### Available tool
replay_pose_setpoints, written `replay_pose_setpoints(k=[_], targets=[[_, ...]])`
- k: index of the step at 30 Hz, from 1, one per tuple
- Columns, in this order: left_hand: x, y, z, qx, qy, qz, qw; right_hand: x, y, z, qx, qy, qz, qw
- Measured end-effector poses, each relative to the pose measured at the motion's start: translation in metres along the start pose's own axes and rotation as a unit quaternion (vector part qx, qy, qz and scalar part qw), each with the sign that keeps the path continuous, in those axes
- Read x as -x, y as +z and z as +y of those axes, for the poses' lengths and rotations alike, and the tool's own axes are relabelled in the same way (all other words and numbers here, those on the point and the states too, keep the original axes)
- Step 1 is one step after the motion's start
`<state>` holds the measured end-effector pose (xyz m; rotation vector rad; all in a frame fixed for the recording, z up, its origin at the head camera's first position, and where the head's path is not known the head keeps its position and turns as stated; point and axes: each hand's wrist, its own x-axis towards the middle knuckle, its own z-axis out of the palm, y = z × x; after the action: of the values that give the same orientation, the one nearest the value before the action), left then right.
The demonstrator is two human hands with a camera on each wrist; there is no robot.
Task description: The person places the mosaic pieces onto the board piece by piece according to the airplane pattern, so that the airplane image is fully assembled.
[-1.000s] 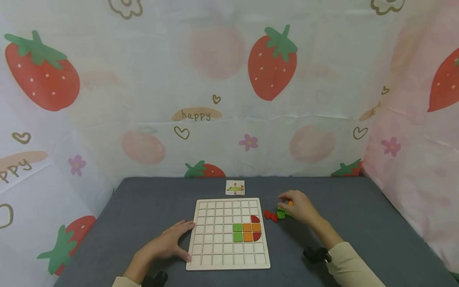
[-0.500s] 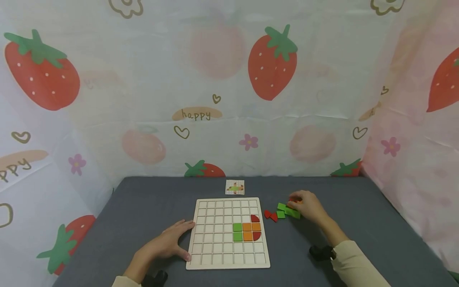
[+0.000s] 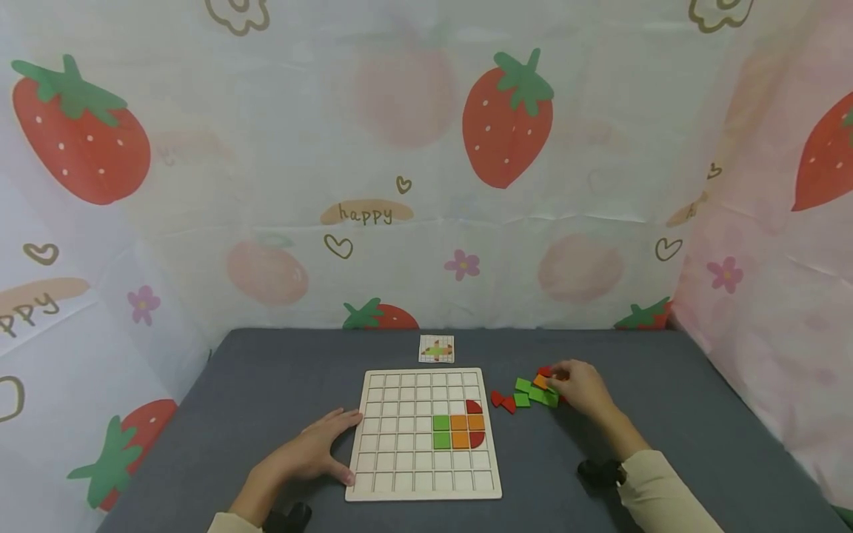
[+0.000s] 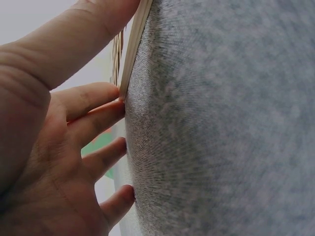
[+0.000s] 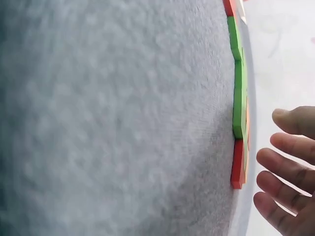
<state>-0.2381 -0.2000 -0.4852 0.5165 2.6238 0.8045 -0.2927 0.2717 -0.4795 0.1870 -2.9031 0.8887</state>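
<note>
My left hand (image 3: 313, 446) rests at the left edge of a wooden grid board (image 3: 389, 463), thumb and fingertips touching its rim. In the left wrist view the fingers are spread beside the board's edge (image 4: 132, 54). Several tiles sit in the grid: green (image 3: 442, 440), orange (image 3: 460, 423) and dark red rounded ones (image 3: 474, 406). To the board's right, my right hand (image 3: 581, 386) hovers over a loose cluster with green tiles (image 3: 522, 400), an orange tile (image 3: 540, 381) and red pieces (image 3: 509, 405). Its fingers are loosely bent, apart from the tiles (image 5: 239, 108), holding nothing visible.
A small pattern card (image 3: 437, 349) lies behind the board on the dark grey tabletop (image 3: 300, 370). A strawberry-print cloth (image 3: 400, 274) hangs behind and at both sides. The wrist cameras (image 3: 600, 472) sit low near the table.
My right hand has shifted to the right over the loose tiles, uncovering green, orange and red pieces. Some tiles in the cluster have moved slightly. The left hand and board stay put.
</note>
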Motion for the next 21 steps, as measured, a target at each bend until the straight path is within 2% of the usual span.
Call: replay_pose_setpoints(k=[4, 21], targets=[[0.0006, 0.0001, 0.0001, -0.003, 0.009, 0.005, 0.9999, -0.0007, -0.0018, 0.0035, 0.005, 0.023, -0.013, 0.9996], [0.0013, -0.0012, 0.0028, -0.005, 0.008, 0.0, 1.0, -0.0014, 0.0, 0.0027, 0.046, 0.033, -0.036, 0.9977]])
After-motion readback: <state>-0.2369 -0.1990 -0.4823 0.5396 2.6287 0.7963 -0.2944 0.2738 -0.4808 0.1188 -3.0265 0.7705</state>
